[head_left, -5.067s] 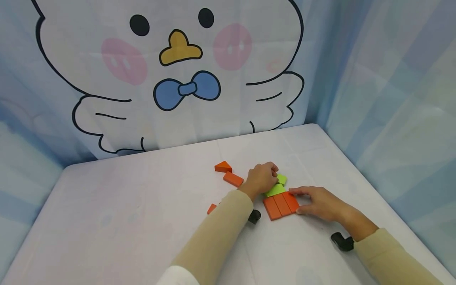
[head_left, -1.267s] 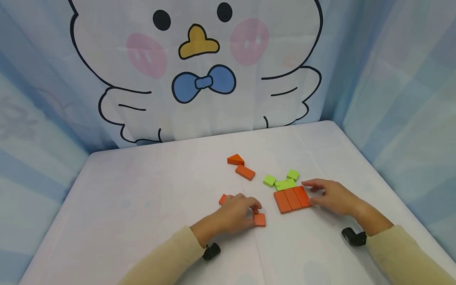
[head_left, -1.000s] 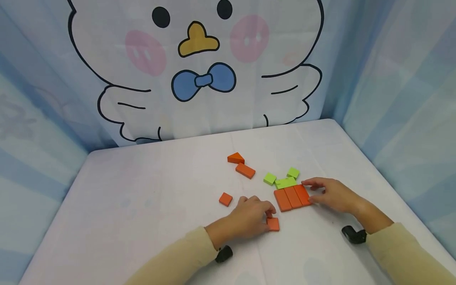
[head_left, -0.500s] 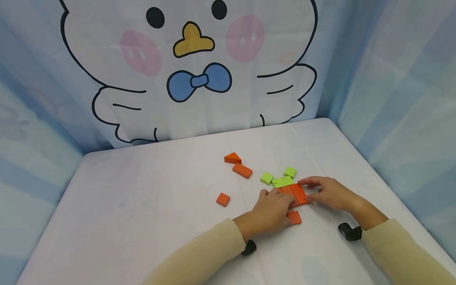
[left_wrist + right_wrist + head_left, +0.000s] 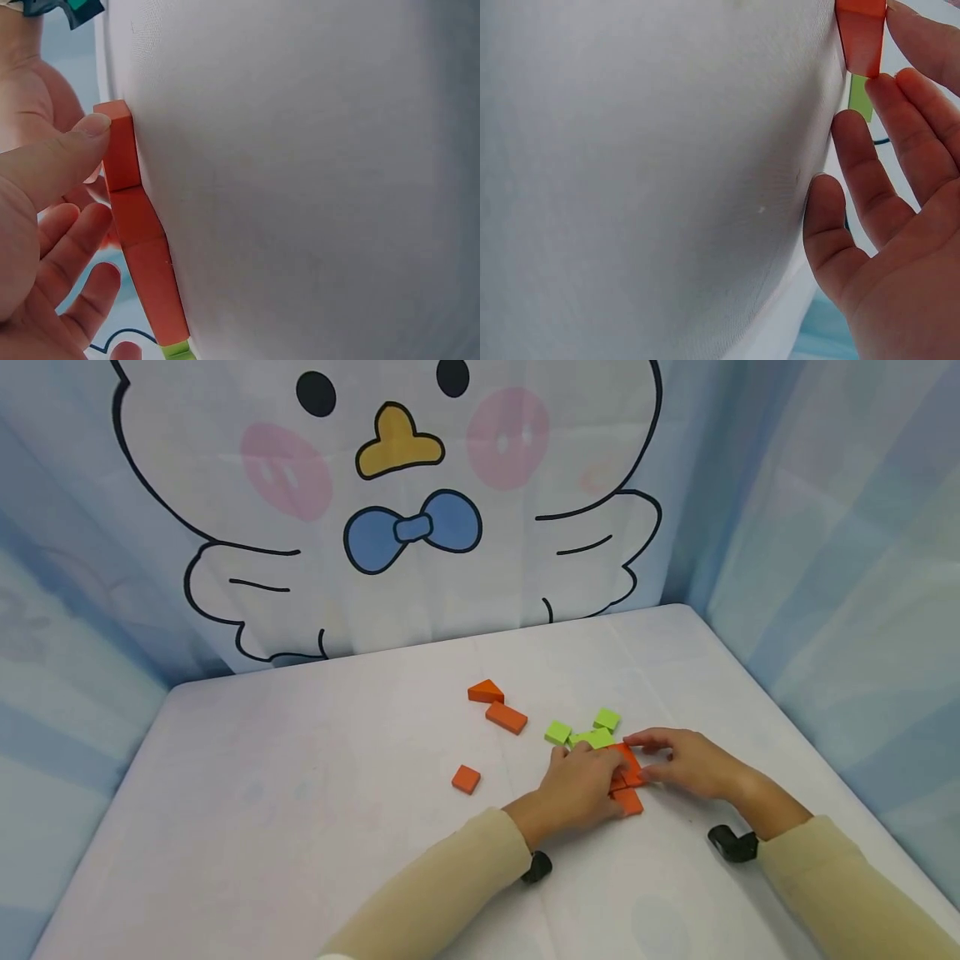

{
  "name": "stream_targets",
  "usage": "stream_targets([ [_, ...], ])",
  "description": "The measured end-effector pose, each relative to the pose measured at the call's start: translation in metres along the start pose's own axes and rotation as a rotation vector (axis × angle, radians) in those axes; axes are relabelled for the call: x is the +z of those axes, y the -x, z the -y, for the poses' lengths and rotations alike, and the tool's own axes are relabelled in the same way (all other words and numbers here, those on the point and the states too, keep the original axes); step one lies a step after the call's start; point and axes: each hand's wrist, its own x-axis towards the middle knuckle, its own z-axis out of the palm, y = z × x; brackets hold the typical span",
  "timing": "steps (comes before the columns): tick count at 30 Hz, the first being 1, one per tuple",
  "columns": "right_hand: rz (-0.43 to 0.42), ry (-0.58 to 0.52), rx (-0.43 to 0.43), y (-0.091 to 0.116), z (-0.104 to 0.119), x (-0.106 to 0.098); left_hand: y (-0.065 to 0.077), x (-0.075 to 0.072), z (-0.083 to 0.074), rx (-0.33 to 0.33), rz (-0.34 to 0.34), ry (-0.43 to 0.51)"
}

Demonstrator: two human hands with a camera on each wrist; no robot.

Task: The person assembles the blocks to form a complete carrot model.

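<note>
My left hand [image 5: 577,789] reaches over a row of orange rectangular blocks [image 5: 628,760], its thumb and finger on a small orange square block [image 5: 628,802] at the row's near edge. In the left wrist view the thumb presses the end of that square block [image 5: 122,154]. At the row's right end is my right hand [image 5: 693,764], thumb and index finger spanning the outermost block; the right wrist view shows the fingertips at this orange block [image 5: 861,34]. A green notched block [image 5: 594,739] lies along the row's far edge. My left hand hides much of the row.
Two small green square blocks, one at left [image 5: 558,732] and one at right [image 5: 607,719], lie beyond the row. Farther left are an orange triangle [image 5: 486,692], an orange rectangle [image 5: 506,717] and an orange square [image 5: 466,779]. A printed curtain [image 5: 412,593] borders the white table [image 5: 300,793].
My left hand has left the green blocks, come back to an orange square and slid it rightward, then up against the row's near edge. My right hand stays at the row's right end.
</note>
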Motion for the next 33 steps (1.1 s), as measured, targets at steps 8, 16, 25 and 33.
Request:
stream_targets([
  [8,-0.001,-0.001,-0.003,-0.001,0.001,0.0,-0.003,0.001,-0.001,-0.015,-0.011,0.002],
  [16,0.002,-0.002,-0.005,-0.001,0.002,-0.001,-0.005,0.002,-0.001,-0.034,-0.021,-0.007],
  [25,0.006,-0.012,0.007,-0.001,0.001,0.0,-0.002,0.001,-0.001,-0.038,-0.018,0.014],
  [33,0.013,-0.014,0.04,-0.002,0.003,0.002,0.013,-0.023,0.018,-0.055,-0.058,0.087],
])
